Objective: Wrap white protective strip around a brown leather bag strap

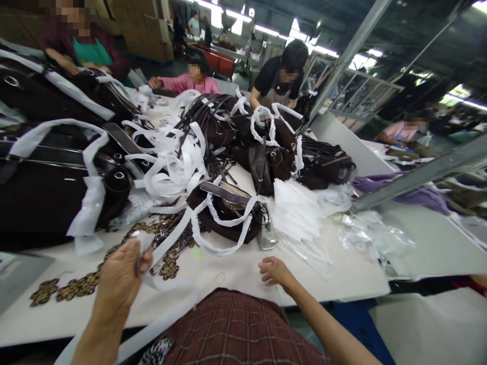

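My left hand (119,276) is closed on a white wrapping strip (173,242), with a crumpled end showing above the fingers. This strip runs up toward a dark brown handbag (224,230), and more white strip trails down past the table's front edge. The handbag sits on the white table (236,268), its handles wound in white material. Just in front of the bag, my right hand (274,271) hovers near or rests on the tabletop; I cannot tell which. Its fingers are slightly curled and apart, with nothing in them.
Leopard-print flower-shaped pieces (78,286) lie at the left. Behind them are large dark bags (45,192) and a heap of white strips (177,170). White sheets (297,210) and clear plastic bags (375,235) lie right. Metal posts (418,177) slant there. Co-workers stand across the table.
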Demonstrator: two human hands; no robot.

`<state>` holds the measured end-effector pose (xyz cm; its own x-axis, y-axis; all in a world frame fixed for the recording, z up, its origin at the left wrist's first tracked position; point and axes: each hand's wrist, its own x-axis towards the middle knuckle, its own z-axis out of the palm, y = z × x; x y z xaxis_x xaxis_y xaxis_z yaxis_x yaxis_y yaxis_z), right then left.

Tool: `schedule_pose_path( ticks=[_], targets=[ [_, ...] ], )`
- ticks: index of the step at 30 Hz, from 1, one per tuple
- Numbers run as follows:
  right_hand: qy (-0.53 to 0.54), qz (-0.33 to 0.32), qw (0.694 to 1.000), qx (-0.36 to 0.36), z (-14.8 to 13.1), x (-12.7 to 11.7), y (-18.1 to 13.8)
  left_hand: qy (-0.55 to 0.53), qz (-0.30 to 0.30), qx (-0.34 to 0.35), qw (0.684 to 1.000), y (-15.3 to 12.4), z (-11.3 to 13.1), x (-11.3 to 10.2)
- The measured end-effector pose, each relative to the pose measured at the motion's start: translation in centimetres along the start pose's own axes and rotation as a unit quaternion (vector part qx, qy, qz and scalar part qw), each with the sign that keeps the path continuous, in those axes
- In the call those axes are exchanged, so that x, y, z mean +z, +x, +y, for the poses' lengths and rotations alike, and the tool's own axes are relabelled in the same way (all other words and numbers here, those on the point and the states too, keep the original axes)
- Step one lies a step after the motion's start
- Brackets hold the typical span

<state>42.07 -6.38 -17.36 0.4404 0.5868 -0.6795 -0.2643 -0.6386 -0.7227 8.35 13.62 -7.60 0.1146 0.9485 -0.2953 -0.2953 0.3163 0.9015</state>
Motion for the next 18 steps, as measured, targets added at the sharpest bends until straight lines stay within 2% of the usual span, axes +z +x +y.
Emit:
schedule_pose_path(
  ticks=[2,4,8,10,14,16,18],
  targets=[
    [0.050,0.047,0.998,0.008,0.8,-1.4,1.3,0.032,0.071,0.031,0.997,0.6,1.0,-2.4],
    [0.097,0.076,0.992,-0.002,1.0,-1.7,2.8,0.060,0.109,0.040,0.991,0.8,1.5,-4.0],
    [0.154,0.105,0.982,-0.022,-0.7,-0.7,6.4,0.103,0.133,0.048,0.985,0.9,1.3,-4.5],
    [0.171,0.104,0.979,-0.032,-2.5,-0.1,8.3,0.136,0.110,0.044,0.984,1.1,0.9,-4.0],
    [0.203,0.085,0.974,-0.059,-6.8,0.4,11.6,0.189,0.016,0.026,0.981,1.5,0.4,-2.1],
    [0.213,0.076,0.973,-0.054,-8.4,0.4,12.1,0.226,-0.009,0.028,0.974,1.4,0.4,-1.2],
    [0.213,0.051,0.975,-0.033,-9.0,0.3,11.3,0.263,-0.011,0.037,0.964,1.2,0.5,-1.0]
  ],
)
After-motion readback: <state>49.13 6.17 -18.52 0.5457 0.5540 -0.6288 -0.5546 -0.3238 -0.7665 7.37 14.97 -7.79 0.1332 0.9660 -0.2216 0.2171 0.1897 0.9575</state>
